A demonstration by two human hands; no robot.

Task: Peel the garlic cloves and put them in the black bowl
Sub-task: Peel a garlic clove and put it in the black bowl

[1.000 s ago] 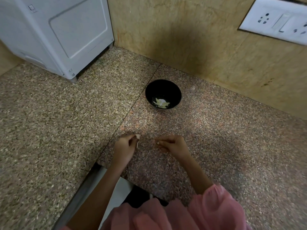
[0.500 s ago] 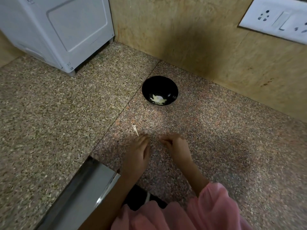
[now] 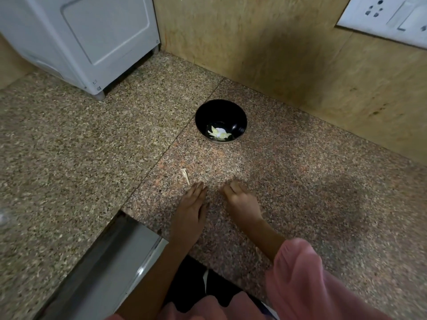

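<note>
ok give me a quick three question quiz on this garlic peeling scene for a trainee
1. True or false: the black bowl holds only pale pieces at its bottom.
2. What lies on the counter just beyond the left hand? A) a knife B) a strip of garlic skin C) a spoon
3. Fill in: the right hand has its fingers ____.

Key
1. True
2. B
3. Curled; whether they hold a clove is hidden.

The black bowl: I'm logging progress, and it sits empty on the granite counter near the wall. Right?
Not empty. The head view shows pale garlic pieces at the bottom of the black bowl. It does sit on the granite counter near the wall.
</note>
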